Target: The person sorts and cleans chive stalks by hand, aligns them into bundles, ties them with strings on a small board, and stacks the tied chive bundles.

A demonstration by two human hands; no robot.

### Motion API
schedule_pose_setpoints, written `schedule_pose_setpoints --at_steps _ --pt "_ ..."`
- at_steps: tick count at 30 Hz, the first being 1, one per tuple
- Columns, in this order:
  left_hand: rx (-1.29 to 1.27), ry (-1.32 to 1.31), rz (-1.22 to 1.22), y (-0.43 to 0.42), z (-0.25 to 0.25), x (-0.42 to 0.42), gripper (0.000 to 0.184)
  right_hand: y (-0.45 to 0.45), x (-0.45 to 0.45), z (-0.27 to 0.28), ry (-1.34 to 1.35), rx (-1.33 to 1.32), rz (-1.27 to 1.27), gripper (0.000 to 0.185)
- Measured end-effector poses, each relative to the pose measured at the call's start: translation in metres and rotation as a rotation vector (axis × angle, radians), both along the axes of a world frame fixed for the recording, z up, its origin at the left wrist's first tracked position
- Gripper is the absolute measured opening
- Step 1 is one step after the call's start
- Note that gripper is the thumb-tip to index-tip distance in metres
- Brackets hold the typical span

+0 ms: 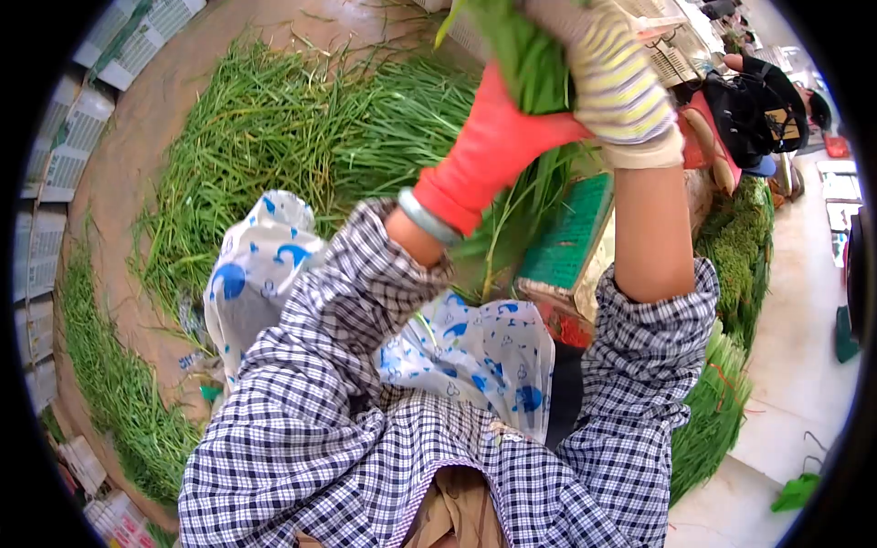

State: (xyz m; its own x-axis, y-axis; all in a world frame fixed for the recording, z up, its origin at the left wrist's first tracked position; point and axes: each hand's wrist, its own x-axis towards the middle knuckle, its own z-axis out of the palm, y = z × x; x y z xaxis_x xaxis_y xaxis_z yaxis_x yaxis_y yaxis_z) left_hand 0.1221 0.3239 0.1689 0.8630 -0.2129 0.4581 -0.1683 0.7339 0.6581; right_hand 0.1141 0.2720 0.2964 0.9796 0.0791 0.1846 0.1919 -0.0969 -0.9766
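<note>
My left hand [498, 132], in a red glove with a pale bangle at the wrist, is closed round a bunch of long, flat green leaves [534, 68] that look like chives. It holds the bunch up at the top of the view. My right hand [617, 78], in a yellow-and-grey striped glove, is against the bunch's upper right side; its grey fingers are smeared and partly cut off by the frame edge. Below the hands, more loose leaves [402, 132] lie in a broad heap on the ground.
A green-topped block [571, 224] stands below the hands. White plastic with blue prints [475, 352] covers my lap. Stacked greens [717, 416] stand at right, near a person in dark clothing [754, 110]. White crates [68, 137] line the left; a green strip [105, 356] lies alongside.
</note>
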Motion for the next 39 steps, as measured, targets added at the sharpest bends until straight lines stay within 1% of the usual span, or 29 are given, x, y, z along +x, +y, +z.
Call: schedule_pose_setpoints --at_steps 2,3,4,5,6,8,9,10,11,13,14,16,17,18,20,22,24,25,26,27,28,30,31,32,34,35,36,38,39 --pt "-0.159 0.397 -0.094 0.011 -0.031 -0.04 0.05 -0.005 -0.007 -0.034 -0.222 -0.635 0.121 0.069" --pt "-0.248 0.569 -0.128 0.016 -0.044 -0.059 0.045 -0.011 -0.031 -0.045 -0.031 -0.856 0.06 0.084" --pt "-0.264 0.584 -0.117 0.019 -0.056 -0.075 0.045 -0.008 -0.048 -0.051 0.148 -1.122 0.061 0.092" --pt "-0.459 0.813 -0.265 0.019 -0.066 -0.089 0.043 -0.01 -0.066 -0.059 0.363 -1.259 0.15 0.096" --pt "-0.656 1.037 -0.418 0.017 -0.079 -0.099 0.043 -0.012 -0.079 -0.069 0.435 -1.316 0.271 0.098" --pt "-0.764 1.214 -0.497 0.001 -0.104 -0.123 0.05 -0.021 -0.092 -0.083 0.576 -1.364 0.402 0.093" --pt "-0.73 1.133 -0.584 0.001 -0.104 -0.138 0.058 -0.024 -0.091 -0.083 0.606 -1.428 0.471 0.091" --pt "-0.732 1.142 -0.582 -0.005 -0.104 -0.149 0.058 -0.027 -0.088 -0.084 0.633 -1.49 0.533 0.089" --pt "-0.757 1.218 -0.59 -0.015 -0.104 -0.158 0.064 -0.024 -0.083 -0.087 0.64 -1.487 0.533 0.089" --pt "-0.81 1.368 -0.61 -0.026 -0.109 -0.167 0.076 -0.011 -0.068 -0.096 0.839 -1.663 0.732 0.085" --pt "-0.814 1.373 -0.614 -0.026 -0.113 -0.169 0.076 -0.007 -0.064 -0.102 0.847 -1.664 0.733 0.085" --pt "-0.836 1.537 -0.673 -0.017 -0.131 -0.17 0.084 0.002 -0.058 -0.136 0.931 -1.738 0.863 0.084" --pt "-0.723 1.434 -0.662 -0.012 -0.146 -0.172 0.09 0.004 -0.058 -0.159 0.892 -1.749 0.865 0.084" --pt "-0.628 1.445 -0.599 -0.008 -0.168 -0.173 0.093 0.005 -0.062 -0.186 0.851 -1.757 0.869 0.084" --pt "-0.747 1.473 -0.72 -0.004 -0.233 -0.183 0.099 0.007 -0.067 -0.231 0.751 -1.747 0.838 0.085" --pt "-0.661 1.542 -0.631 -0.005 -0.26 -0.187 0.101 0.011 -0.071 -0.251 0.72 -1.718 0.803 0.084" --pt "-0.557 1.607 -0.553 0.0 -0.253 -0.185 0.103 0.006 -0.078 -0.255 0.765 -1.686 0.82 0.069" --pt "-0.652 1.646 -0.635 0.003 -0.239 -0.181 0.103 0.002 -0.082 -0.253 0.77 -1.682 0.813 0.069" --pt "-0.745 1.679 -0.724 0.003 -0.227 -0.179 0.102 -0.003 -0.089 -0.246 0.819 -1.638 0.837 0.06" --pt "-0.667 1.595 -0.692 -0.003 -0.224 -0.184 0.096 -0.005 -0.096 -0.234 0.866 -1.596 0.857 0.051" --pt "-0.706 1.525 -0.665 -0.013 -0.224 -0.187 0.081 -0.006 -0.108 -0.219 0.821 -1.546 0.83 0.041" --pt "-0.801 1.455 -0.875 -0.017 -0.234 -0.2 0.061 -0.017 -0.147 -0.199 0.656 -1.493 0.697 0.04" --pt "-0.662 1.51 -0.859 -0.014 -0.22 -0.2 0.046 -0.017 -0.164 -0.182 0.572 -1.447 0.637 0.043" --pt "-0.664 1.485 -0.791 -0.016 -0.22 -0.206 0.038 -0.014 -0.178 -0.16 0.484 -1.4 0.575 0.047" --pt "-0.356 1.371 -0.823 0.01 -0.173 -0.195 0.031 -0.016 -0.201 -0.115 0.591 -1.263 0.587 0.057" --pt "-0.334 1.349 -0.833 0.013 -0.174 -0.196 0.031 -0.026 -0.209 -0.095 0.613 -1.117 0.572 0.061" --pt "-0.25 1.272 -0.8 0.015 -0.174 -0.197 0.028 -0.035 -0.215 -0.077 0.797 -0.915 0.459 0.048" --pt "-0.144 1.162 -0.784 0.024 -0.164 -0.195 0.025 -0.079 -0.253 -0.083 0.751 -0.417 0.166 0.036" --pt "-0.022 1.14 -0.767 0.037 -0.144 -0.191 0.026 -0.081 -0.26 -0.081 0.764 -0.263 -0.141 0.024"
